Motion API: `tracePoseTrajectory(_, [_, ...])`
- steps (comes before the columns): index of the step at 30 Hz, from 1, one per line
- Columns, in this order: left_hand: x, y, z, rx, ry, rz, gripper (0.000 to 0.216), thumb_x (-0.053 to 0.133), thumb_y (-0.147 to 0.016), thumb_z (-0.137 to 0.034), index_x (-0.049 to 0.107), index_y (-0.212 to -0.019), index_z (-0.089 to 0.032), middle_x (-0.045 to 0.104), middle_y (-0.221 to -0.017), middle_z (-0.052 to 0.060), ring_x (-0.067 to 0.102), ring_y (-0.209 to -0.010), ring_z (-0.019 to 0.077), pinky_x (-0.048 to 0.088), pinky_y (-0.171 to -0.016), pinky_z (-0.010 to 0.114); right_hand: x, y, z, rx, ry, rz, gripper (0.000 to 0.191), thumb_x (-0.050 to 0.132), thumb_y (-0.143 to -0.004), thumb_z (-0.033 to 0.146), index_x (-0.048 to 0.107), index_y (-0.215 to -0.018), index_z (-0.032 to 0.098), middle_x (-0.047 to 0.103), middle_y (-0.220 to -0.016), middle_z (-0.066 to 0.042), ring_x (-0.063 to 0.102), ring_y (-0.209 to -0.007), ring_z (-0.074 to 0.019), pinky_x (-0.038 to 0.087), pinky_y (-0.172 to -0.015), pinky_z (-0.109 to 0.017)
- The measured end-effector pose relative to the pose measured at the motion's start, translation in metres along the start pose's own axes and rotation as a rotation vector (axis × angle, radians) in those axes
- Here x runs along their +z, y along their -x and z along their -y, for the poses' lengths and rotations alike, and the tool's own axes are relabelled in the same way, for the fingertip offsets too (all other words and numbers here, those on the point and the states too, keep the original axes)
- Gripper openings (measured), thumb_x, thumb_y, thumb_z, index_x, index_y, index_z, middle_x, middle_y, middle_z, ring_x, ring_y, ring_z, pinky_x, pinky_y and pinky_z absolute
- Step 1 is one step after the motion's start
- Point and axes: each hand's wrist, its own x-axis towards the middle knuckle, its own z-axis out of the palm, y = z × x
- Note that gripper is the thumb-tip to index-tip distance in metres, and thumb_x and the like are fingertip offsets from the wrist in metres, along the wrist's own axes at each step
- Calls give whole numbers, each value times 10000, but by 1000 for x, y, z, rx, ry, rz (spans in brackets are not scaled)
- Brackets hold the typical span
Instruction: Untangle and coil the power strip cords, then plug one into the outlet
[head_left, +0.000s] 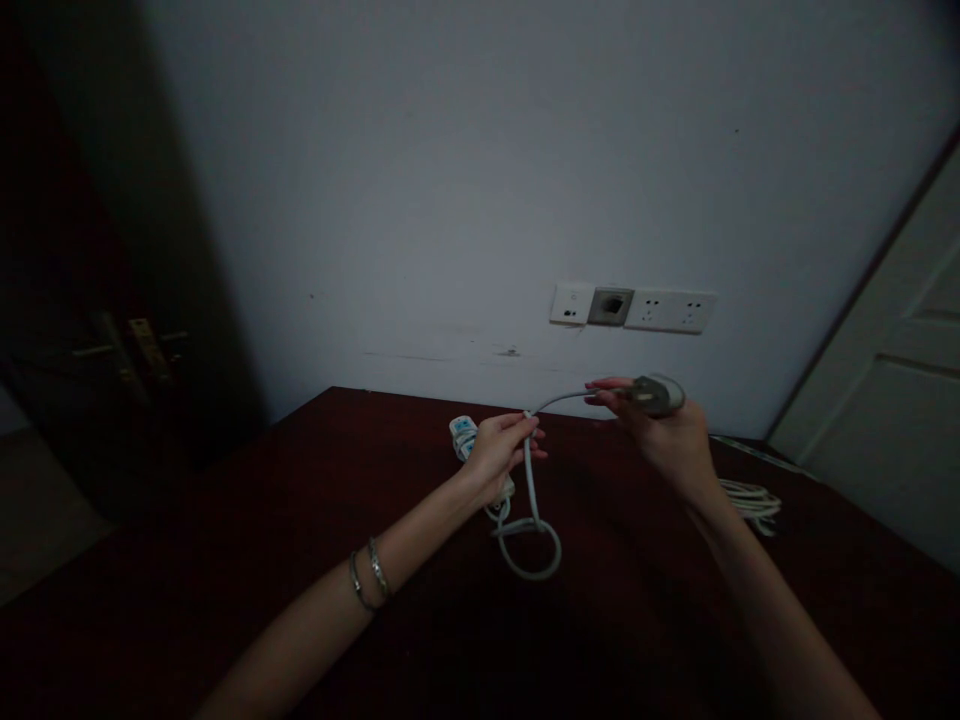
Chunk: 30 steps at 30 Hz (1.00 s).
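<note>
A white power strip [463, 432] lies on the dark red table, partly hidden behind my left hand [501, 452]. Its pale cord [534, 574] hangs in a loop below that hand, and the thumb and fingers pinch a higher part of it. From there the cord runs up and right to my right hand [664, 430]. The right fingers close around the cord near its end, where a grey-white plug [654, 394] shows, slightly blurred, above the hand. Two bracelets circle the left wrist.
A coiled white cable [750, 502] lies on the dark red table [360, 460], right of my right forearm. Wall sockets [666, 310] sit above the table's back edge. A dark door with a handle [146, 345] stands at left, a pale door [892, 400] at right.
</note>
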Motion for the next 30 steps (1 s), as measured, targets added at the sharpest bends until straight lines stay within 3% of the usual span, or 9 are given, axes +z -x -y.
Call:
tracePoseTrajectory(5, [-17, -10, -16, 125, -97, 86, 230, 655, -708, -286, 616, -801, -79, 582, -693, 27, 468, -481, 39, 418, -440, 175, -11, 2, 10, 74, 82, 430, 187, 694, -672, 319, 732, -805, 193, 701, -847, -76, 650, -774, -212, 531, -719, -340])
tracePoseTrajectory(8, [-22, -10, -29, 171, -143, 144, 333, 666, -689, -295, 624, -953, -97, 598, -732, 23, 443, -448, 25, 350, -399, 163, -7, 5, 13, 211, -38, 681, 184, 662, -711, 300, 714, -844, 184, 694, -908, -75, 651, -825, -208, 518, -770, -356])
tracePoseTrajectory(10, [-24, -8, -36, 225, -193, 154, 391, 670, -682, -281, 610, -1033, -117, 616, -791, 30, 438, -444, 19, 334, -399, 166, -4, 8, 13, 340, -181, 766, 178, 642, -735, 295, 679, -854, 168, 692, -886, -73, 656, -802, -198, 519, -765, -366])
tracePoseTrajectory(14, [-22, -2, -46, 333, -360, 181, 402, 672, -684, -261, 615, -1061, -134, 608, -741, 13, 416, -423, 18, 310, -399, 170, 2, 12, 14, 477, -349, 722, 188, 572, -801, 357, 564, -870, 183, 653, -716, -16, 639, -661, -150, 524, -670, -333])
tracePoseTrajectory(19, [-19, 2, -48, 502, -534, 137, 428, 711, -644, -228, 624, -1054, -137, 628, -765, 30, 479, -537, 52, 371, -475, 175, 4, 10, 13, 400, -96, 650, 285, 554, -799, 439, 567, -888, 169, 525, -536, 39, 466, -414, -70, 368, -401, -183])
tracePoseTrajectory(21, [-19, 2, -48, 568, -581, 107, 402, 723, -632, -233, 639, -1011, -131, 648, -835, 53, 526, -635, 81, 417, -550, 196, 4, 7, 11, 286, 29, 600, 311, 548, -802, 440, 603, -942, 168, 563, -607, 11, 502, -496, -87, 383, -441, -193])
tracePoseTrajectory(25, [-25, 1, -50, 643, -709, 147, 368, 714, -658, -282, 654, -976, -109, 663, -851, 78, 547, -669, 105, 447, -594, 240, 7, 5, 8, 45, 228, 480, 354, 511, -824, 432, 647, -1048, 193, 669, -855, -47, 602, -802, -177, 469, -708, -280])
tracePoseTrajectory(28, [-28, 3, -54, 793, -852, 235, 354, 704, -677, -307, 663, -961, -101, 663, -814, 81, 543, -651, 108, 454, -602, 259, 6, 6, 9, -17, 302, 430, 321, 517, -820, 422, 688, -1000, 219, 679, -1005, -45, 602, -948, -217, 445, -857, -334])
tracePoseTrajectory(30, [-27, 6, -56, 917, -928, 291, 331, 693, -694, -302, 664, -952, -97, 660, -774, 76, 542, -659, 116, 461, -620, 276, 3, 6, 9, -14, 333, 430, 310, 530, -810, 420, 696, -992, 230, 674, -1032, -39, 610, -958, -226, 445, -876, -349])
